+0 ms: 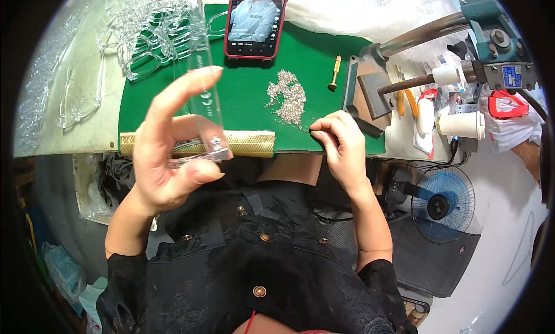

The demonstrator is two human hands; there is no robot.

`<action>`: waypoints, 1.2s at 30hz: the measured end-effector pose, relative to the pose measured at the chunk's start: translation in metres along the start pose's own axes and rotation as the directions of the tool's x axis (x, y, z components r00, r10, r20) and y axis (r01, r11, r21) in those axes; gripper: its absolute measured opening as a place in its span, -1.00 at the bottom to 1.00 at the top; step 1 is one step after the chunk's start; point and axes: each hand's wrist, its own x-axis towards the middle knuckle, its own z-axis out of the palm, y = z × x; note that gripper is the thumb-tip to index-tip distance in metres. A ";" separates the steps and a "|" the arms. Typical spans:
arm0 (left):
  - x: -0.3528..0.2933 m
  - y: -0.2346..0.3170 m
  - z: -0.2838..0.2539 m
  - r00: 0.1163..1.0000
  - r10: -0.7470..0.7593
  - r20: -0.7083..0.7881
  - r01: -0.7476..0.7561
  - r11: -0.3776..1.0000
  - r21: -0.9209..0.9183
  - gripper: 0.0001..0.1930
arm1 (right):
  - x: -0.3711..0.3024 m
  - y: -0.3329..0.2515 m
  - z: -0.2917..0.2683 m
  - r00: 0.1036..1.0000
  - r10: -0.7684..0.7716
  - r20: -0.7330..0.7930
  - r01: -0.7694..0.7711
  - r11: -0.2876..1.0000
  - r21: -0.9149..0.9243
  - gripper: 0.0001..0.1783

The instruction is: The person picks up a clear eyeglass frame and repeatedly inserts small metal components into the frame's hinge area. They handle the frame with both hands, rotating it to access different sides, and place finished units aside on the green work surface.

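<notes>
Left of centre, the left hand [159,160] is pinching the clear frame [207,105]; near centre, the right hand [345,148] is pressing fingertips together, contents unclear; careless brushing could be scattering the metal bits [291,100].

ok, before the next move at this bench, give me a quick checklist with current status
1. Clear plastic piece gripped: ok, in the left hand, raised in front of the green mat.
2. Right hand at the parts: ok, thumb and index finger close together at the near end of the pile of tiny metallic bits.
3. A single bit pinched there: cannot tell, too small.
4. Bits all in one heap: not ok, some specks lie loose around the edges.
5. Small brass-coloured tool clear of both hands: ok, on the mat beyond the right hand.
6. Phone apart from the bits: ok, at the back of the mat.
</notes>
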 end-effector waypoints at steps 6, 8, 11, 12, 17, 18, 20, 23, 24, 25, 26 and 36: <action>0.002 -0.010 0.000 0.997 -0.035 0.072 0.034 0.999 0.015 0.03 | -0.002 -0.005 -0.004 0.993 -0.108 0.044 0.113 0.984 -0.139 -0.84; 0.001 -0.013 -0.002 0.995 -0.024 0.099 0.021 0.999 0.037 0.04 | -0.006 -0.002 -0.006 0.995 -0.094 0.036 0.097 0.989 -0.109 -0.83; 0.002 -0.016 -0.003 0.985 0.028 0.170 -0.036 0.998 0.045 0.03 | -0.005 -0.001 -0.006 1.000 -0.030 0.003 0.030 0.999 -0.029 -0.82; 0.002 -0.016 -0.003 0.980 0.044 0.196 -0.053 0.998 0.040 0.02 | -0.004 -0.001 -0.006 1.000 -0.001 -0.012 0.002 1.000 0.002 -0.82; 0.009 -0.024 0.009 0.961 0.222 0.163 -0.221 0.975 -0.024 -0.20 | -0.002 -0.001 -0.007 0.999 0.026 0.030 -0.026 1.000 -0.016 -0.87; 0.010 -0.024 0.009 0.958 0.227 0.177 -0.228 0.973 -0.011 -0.20 | -0.003 0.000 -0.006 0.999 0.025 0.020 -0.024 0.999 -0.038 -0.88; 0.010 -0.024 0.012 0.964 0.215 0.157 -0.216 0.976 -0.007 -0.23 | -0.005 -0.001 -0.004 0.999 0.045 -0.013 -0.046 0.996 -0.074 -0.88; 0.009 -0.025 0.012 0.965 0.212 0.153 -0.216 0.976 0.008 -0.24 | -0.012 -0.008 0.000 0.994 0.092 -0.067 -0.099 0.989 -0.107 -0.89; 0.010 -0.025 0.011 0.964 0.213 0.156 -0.218 0.976 0.017 -0.25 | -0.012 -0.009 0.001 0.994 0.086 -0.074 -0.094 0.989 -0.113 -0.89; 0.010 -0.026 0.011 0.964 0.213 0.159 -0.220 0.975 0.025 -0.25 | -0.013 -0.010 0.002 0.994 0.079 -0.081 -0.089 0.989 -0.119 -0.89; 0.010 -0.026 0.012 0.964 0.213 0.158 -0.219 0.975 0.021 -0.25 | -0.013 -0.010 0.003 0.993 0.073 -0.088 -0.084 0.989 -0.125 -0.89; 0.009 -0.025 0.010 0.967 0.204 0.155 -0.207 0.978 0.006 -0.27 | -0.001 -0.010 -0.004 0.995 0.023 0.093 -0.005 0.981 -0.196 -0.86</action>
